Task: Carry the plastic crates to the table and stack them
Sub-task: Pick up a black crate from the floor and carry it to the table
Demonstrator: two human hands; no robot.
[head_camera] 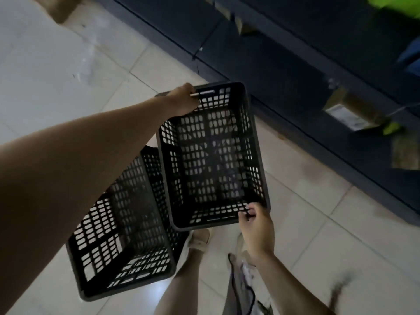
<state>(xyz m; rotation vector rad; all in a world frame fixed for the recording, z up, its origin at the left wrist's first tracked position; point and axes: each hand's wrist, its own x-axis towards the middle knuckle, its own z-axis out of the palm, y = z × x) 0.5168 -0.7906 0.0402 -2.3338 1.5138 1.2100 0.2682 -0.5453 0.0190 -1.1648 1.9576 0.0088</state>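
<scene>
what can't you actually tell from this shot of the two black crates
All in the head view:
- Lower crate: its far corner is hidden behind the upper crate; the left arm covers part of its side.
- Left hand grip: fingers curl over the far rim, so the fingertips are hidden.
- The table: not in frame.
- Label on the cardboard box: blurred, unreadable.
- Green item: cut off by the top edge.

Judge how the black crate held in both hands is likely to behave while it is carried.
The upper crate probably feels light: its walls and base are open lattice and it holds nothing. It looks stiff, keeping its shape between the left hand and right hand. With grips only at opposite ends, it may tilt.
</scene>
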